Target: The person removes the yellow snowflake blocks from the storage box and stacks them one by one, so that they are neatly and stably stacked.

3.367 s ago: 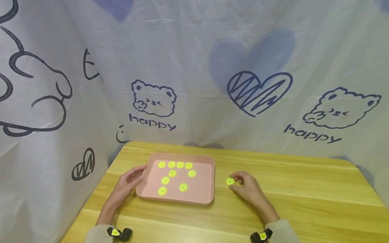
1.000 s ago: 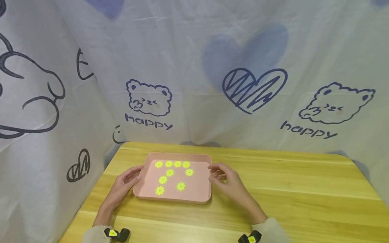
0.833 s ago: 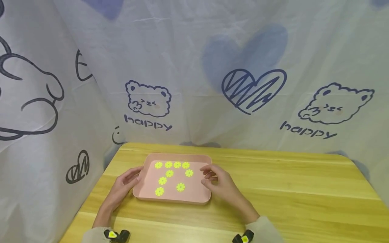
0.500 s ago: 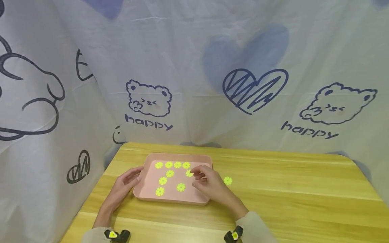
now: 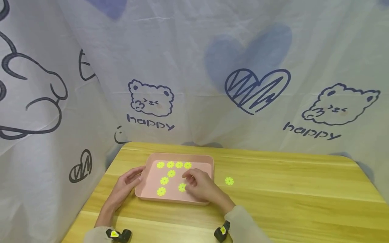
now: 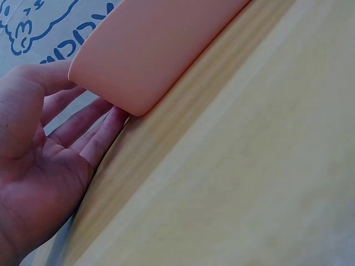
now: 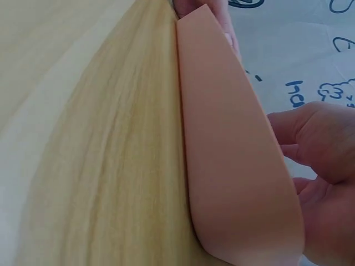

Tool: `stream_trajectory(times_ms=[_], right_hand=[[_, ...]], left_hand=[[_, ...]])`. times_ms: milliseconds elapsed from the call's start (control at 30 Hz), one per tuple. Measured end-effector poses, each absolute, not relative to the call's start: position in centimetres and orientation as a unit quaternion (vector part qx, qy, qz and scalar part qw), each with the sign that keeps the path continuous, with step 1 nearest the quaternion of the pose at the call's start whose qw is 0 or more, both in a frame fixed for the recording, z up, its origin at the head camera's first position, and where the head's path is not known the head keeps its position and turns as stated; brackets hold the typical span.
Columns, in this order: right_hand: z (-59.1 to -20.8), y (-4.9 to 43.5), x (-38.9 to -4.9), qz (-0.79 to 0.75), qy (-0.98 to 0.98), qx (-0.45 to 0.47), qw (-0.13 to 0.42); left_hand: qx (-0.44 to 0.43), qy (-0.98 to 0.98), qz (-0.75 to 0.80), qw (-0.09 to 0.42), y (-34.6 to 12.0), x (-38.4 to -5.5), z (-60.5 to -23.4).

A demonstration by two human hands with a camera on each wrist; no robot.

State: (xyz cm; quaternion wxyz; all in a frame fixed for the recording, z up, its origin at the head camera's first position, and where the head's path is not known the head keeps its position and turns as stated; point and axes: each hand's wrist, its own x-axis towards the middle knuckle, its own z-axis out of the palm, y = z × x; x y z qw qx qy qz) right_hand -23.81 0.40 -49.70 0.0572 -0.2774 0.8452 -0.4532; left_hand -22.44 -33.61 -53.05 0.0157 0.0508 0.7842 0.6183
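Observation:
A pink tray holds several bright yellow notched discs, shaped like flowers. Some line its far side, and others form a slanting column on the left. My left hand touches the tray's left end with relaxed fingers; in the left wrist view its thumb and fingertips meet the pink wall. Over the tray's right half hovers my right hand, fingers loosely bent, thumb and index apart. Its thumb tip is right at one yellow disc. Another disc near the far right is hidden behind this hand.
One more yellow disc lies on the wooden table to the right of the tray. A white cloth printed with hearts and bears hangs behind the table and along its left side.
My right hand has let go of the disc on the table at the right and moved left over the tray. The left hand has stayed at the tray's left end.

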Motion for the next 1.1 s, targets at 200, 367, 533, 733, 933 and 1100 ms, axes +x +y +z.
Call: stream_trajectory(times_ms=[200,367,533,733,933,1100], right_hand=[[-50.4,-0.2,-24.2,-0.429,0.857,-0.276,0.063],[-50.7,-0.6,-24.2,-0.396,0.874,-0.272,0.07],[-50.6,-1.0,-24.0,-0.376,0.885,-0.264,0.073],[-50.7,-1.0,-24.0,-0.382,0.881,-0.269,0.071],[-50.7,-1.0,-24.1,-0.403,0.869,-0.277,0.075],[-51.1,-1.0,-24.2,-0.407,0.867,-0.28,0.061]], left_hand=[[0.048,0.782,0.621,0.016,-33.6,-22.5,-53.2],[0.045,0.782,0.622,0.017,-33.5,-22.6,-53.2],[0.04,0.784,0.619,0.016,-33.5,-22.5,-53.2],[0.042,0.79,0.611,0.015,-33.5,-22.5,-53.1],[0.046,0.791,0.611,0.012,-33.6,-22.5,-53.0],[0.043,0.789,0.613,0.015,-33.7,-22.5,-53.1]])
